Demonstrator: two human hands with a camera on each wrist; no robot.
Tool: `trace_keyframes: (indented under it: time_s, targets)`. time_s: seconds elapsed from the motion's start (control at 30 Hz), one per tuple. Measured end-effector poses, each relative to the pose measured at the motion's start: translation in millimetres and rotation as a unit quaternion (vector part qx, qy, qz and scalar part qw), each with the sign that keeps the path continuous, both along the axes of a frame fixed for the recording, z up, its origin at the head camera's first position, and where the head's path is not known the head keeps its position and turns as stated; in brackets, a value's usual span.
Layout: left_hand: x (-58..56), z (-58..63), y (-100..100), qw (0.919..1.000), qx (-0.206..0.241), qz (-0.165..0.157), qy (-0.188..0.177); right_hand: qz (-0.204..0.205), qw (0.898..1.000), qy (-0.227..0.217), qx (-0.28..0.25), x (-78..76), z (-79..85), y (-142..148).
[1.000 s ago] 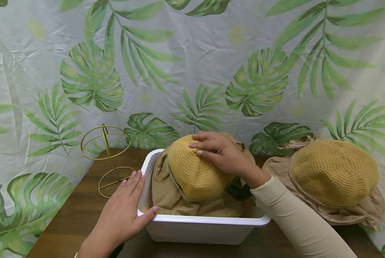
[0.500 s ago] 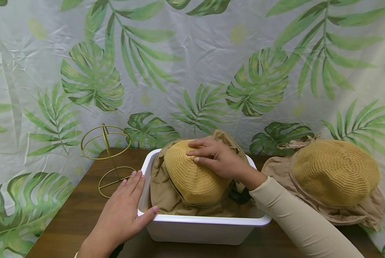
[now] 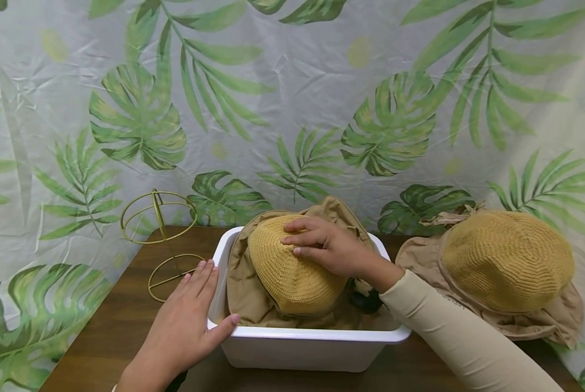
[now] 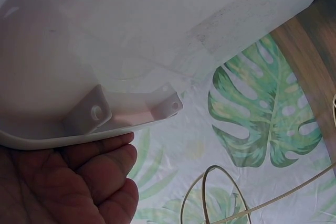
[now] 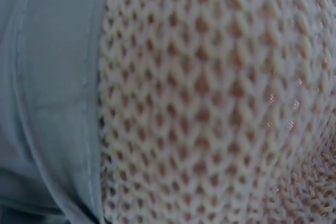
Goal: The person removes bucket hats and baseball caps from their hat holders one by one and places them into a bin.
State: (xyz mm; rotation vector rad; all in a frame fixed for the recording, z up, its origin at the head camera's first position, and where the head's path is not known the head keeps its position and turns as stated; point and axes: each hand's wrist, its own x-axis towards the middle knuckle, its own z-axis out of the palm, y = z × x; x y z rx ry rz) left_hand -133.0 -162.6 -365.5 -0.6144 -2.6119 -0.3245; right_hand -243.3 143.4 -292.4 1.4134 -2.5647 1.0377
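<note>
A: which step's this?
B: settling the knit-crowned hat (image 3: 284, 283) into the white tub (image 3: 312, 351) imo. it's under the right hand (image 3: 332, 247), fingers relaxed; left hand (image 3: 184, 310) lies flat alongside. next probably needs gentle pressing.

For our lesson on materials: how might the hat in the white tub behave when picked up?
The hat will probably flop, as its brim lies creased and bent. It looks light, with gaps showing in its knit crown. That coarse surface may resist slipping.

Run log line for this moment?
left hand: against white plastic tub | right hand: on tan and yellow knit hat in tub | similar tan and yellow hat: right of tub
</note>
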Motion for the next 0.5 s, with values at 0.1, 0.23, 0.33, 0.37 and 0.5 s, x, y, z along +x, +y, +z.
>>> trace_keyframes:
  time_s: [0.1,0.23,0.33,0.37,0.5]
  targets:
    - [0.0,0.8,-0.2,1.0,0.001,0.0,0.0,0.001,1.0,0.002,0.015,0.8,0.3,0.7]
    - [-0.3,0.8,-0.2,1.0,0.001,-0.002,0.008,0.006,0.999,0.007,0.038,1.4,0.6,1.3]
    - [-0.4,0.0,0.0,0.9999,0.001,-0.004,0.013,0.016,0.998,0.019,0.05,1.5,-0.6,1.5]
    - [-0.4,-0.2,0.0,0.9999,0.001,-0.004,0.016,0.021,0.998,0.025,0.054,1.3,-1.1,1.6]
    - [0.3,-0.5,0.1,0.9998,0.001,-0.004,0.018,0.045,0.994,0.059,0.074,0.4,-3.3,1.2]
